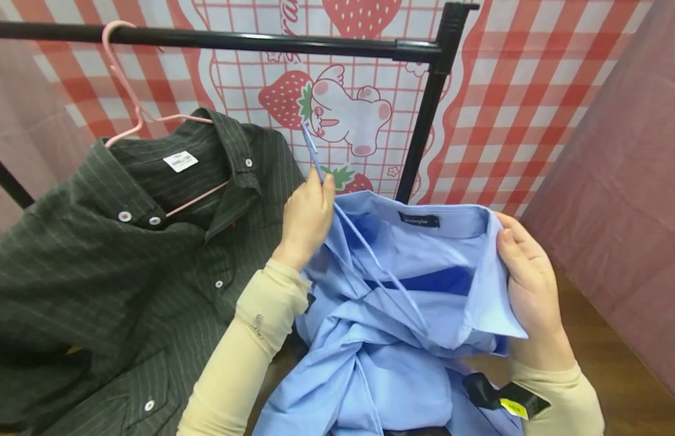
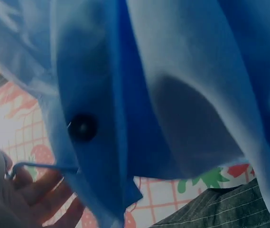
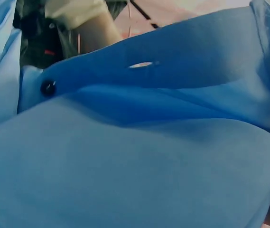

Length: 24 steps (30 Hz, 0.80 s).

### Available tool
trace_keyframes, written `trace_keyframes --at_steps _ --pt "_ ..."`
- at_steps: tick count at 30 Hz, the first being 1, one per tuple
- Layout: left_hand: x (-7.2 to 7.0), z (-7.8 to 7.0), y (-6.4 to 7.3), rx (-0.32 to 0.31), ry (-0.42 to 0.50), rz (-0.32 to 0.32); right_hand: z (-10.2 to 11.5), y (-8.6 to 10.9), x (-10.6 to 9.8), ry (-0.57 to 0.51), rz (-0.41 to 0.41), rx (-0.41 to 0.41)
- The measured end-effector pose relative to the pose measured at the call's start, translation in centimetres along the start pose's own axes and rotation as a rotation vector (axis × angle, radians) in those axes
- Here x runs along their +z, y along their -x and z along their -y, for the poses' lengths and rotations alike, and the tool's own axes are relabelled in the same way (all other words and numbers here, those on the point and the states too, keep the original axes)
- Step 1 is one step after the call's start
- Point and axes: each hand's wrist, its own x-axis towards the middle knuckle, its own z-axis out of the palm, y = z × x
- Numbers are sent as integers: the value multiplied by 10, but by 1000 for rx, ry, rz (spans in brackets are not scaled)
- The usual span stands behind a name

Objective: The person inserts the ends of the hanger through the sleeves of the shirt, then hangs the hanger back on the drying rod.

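Note:
A light blue shirt (image 1: 391, 375) hangs in loose folds between my two hands, its collar spread and a dark label (image 1: 419, 220) showing inside the neck. My left hand (image 1: 309, 218) pinches a thin blue hanger (image 1: 382, 264) near its hook, which points up and away. One hanger arm slants down into the shirt's neck opening; the rest is hidden by cloth. At the right, my right hand (image 1: 533, 287) grips the collar, thumb on the near side. A black button (image 2: 82, 128) shows on the shirt in the left wrist view; blue cloth fills most of the right wrist view.
A dark striped shirt (image 1: 206, 266) on a pink hanger (image 1: 131, 91) hangs at the left from a black rail (image 1: 272, 41). The rail's post (image 1: 424, 121) stands behind the blue shirt. A red-and-white strawberry cloth (image 1: 495, 121) covers the back.

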Motion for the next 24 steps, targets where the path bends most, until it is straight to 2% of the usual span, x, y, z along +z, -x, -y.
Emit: trace_keyframes --at_steps 6,10,15,19,21,24 --pt "10 -8 1 15 -133 -141 3 7 12 60 9 26" --pt "12 -9 1 14 -159 -159 7 7 10 85 -28 47" --pt "13 -8 3 28 -182 -184 17 8 3 51 -51 149" --pt "16 -12 3 22 -251 -254 21 13 11 241 -25 152" --pt "17 -16 4 7 -289 -286 22 16 18 346 -26 107" --pt "17 -22 6 -22 -313 -313 23 19 30 491 -79 0"
